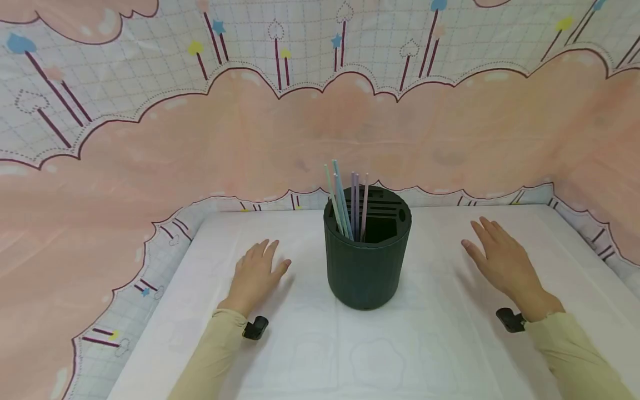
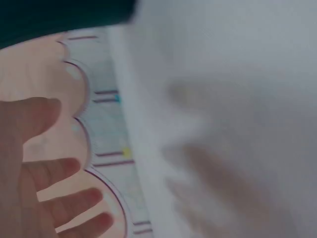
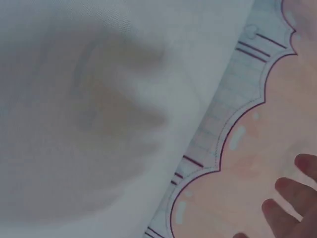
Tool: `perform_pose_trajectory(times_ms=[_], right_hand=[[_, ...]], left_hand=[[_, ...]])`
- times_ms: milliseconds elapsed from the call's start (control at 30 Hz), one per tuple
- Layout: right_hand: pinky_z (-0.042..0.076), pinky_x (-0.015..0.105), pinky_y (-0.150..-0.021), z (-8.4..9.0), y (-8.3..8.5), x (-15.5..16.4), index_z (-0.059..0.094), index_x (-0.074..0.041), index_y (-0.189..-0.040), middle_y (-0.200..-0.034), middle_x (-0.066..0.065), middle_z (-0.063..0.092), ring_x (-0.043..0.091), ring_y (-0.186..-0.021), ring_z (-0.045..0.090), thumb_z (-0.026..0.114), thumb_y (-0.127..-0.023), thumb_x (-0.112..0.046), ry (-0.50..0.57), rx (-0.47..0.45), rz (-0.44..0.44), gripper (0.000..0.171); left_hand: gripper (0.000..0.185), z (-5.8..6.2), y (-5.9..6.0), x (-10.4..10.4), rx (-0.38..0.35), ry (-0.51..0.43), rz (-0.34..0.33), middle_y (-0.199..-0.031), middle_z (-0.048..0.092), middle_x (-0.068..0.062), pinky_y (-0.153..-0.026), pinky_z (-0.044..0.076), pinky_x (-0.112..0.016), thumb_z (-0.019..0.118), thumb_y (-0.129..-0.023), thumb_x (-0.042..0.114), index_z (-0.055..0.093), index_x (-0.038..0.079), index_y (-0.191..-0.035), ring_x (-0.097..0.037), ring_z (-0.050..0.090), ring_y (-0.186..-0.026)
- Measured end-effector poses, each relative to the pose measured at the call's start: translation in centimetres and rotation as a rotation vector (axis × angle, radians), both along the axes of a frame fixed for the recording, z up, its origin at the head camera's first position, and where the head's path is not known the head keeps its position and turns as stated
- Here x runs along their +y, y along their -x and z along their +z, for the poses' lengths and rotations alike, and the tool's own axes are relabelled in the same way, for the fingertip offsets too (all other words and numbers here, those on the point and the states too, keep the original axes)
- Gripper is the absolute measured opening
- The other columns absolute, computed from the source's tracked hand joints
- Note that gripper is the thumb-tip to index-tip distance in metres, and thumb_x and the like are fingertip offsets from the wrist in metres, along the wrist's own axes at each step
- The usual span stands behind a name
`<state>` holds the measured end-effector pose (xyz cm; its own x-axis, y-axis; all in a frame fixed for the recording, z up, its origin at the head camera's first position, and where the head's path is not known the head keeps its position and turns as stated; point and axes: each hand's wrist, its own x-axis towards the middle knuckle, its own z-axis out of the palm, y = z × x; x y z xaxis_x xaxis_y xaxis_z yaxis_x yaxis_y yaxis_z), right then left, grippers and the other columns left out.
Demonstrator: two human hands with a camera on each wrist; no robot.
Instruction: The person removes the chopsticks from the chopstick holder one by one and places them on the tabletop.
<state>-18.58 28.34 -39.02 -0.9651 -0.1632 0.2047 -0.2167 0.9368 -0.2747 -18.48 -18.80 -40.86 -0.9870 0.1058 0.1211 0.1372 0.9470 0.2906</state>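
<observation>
A dark green, round pen holder (image 1: 365, 272) stands upright between my hands. Several slim sticks in pastel green, blue, purple and pink (image 1: 343, 205) lean in its left side; their exact kind I cannot tell. Left of the holder, apart from it, my left hand (image 1: 254, 276) is held above the white surface with fingers spread, holding nothing. My right hand (image 1: 507, 268) hovers on the right, fingers extended and also holding nothing. In the left wrist view the holder's blurred green side (image 2: 59, 19) shows at the top. Only fingertips (image 3: 285, 203) of my right hand appear in the right wrist view.
White cloth covers the table (image 1: 310, 355). Behind it and along both sides hangs a peach curtain (image 1: 240, 150) with scalloped edges and a printed candle pattern. Each wrist wears a small black camera, such as the left one (image 1: 256, 328).
</observation>
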Motion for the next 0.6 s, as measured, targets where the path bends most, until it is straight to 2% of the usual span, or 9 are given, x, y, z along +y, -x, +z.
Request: perform_pose_trajectory(times_ms=[133,267,433,600], right_hand=[[0.021,0.061,-0.092,0.4,-0.1,-1.2,0.025,-0.006,-0.14,-0.142,0.021,0.022,0.043,-0.126,0.02,0.037,-0.094,-0.042,0.176,-0.024,0.041,0.06],[0.029,0.059,-0.089,0.5,-0.5,-3.0,0.03,-0.013,-0.139,-0.138,0.016,0.033,0.042,-0.12,0.033,0.04,-0.093,-0.043,0.336,-0.026,0.064,0.055],[0.034,0.05,-0.092,0.7,-1.1,-6.1,0.035,-0.019,-0.136,-0.135,0.004,0.041,0.027,-0.119,0.041,0.046,-0.093,-0.034,0.528,0.085,0.12,0.048],[0.035,0.033,-0.095,2.0,-2.6,-9.7,0.033,-0.016,-0.138,-0.138,0.002,0.036,0.017,-0.124,0.035,0.049,-0.092,-0.014,0.694,0.221,0.216,0.049]], left_hand=[[0.048,1.5,-0.4,1.9,0.008,-0.212,-0.04,-0.129,0.046,-0.004,-0.09,0.037,-0.045,0.046,-0.089,0.046,0.048,0.017,-0.127,-0.025,0.043,-0.117],[0.035,2.8,-1.0,4.2,0.057,-0.436,-0.099,-0.118,0.053,0.007,-0.082,0.044,-0.034,0.049,-0.09,0.04,0.055,0.021,-0.119,-0.013,0.051,-0.106],[0.029,4.4,-1.8,6.6,0.202,-0.658,-0.163,-0.112,0.054,0.013,-0.079,0.046,-0.031,0.048,-0.091,0.037,0.057,0.023,-0.115,-0.004,0.051,-0.101],[0.03,5.6,-2.4,8.7,0.289,-0.809,-0.2,-0.116,0.051,0.009,-0.081,0.045,-0.036,0.049,-0.091,0.032,0.054,0.019,-0.118,-0.009,0.049,-0.106]])
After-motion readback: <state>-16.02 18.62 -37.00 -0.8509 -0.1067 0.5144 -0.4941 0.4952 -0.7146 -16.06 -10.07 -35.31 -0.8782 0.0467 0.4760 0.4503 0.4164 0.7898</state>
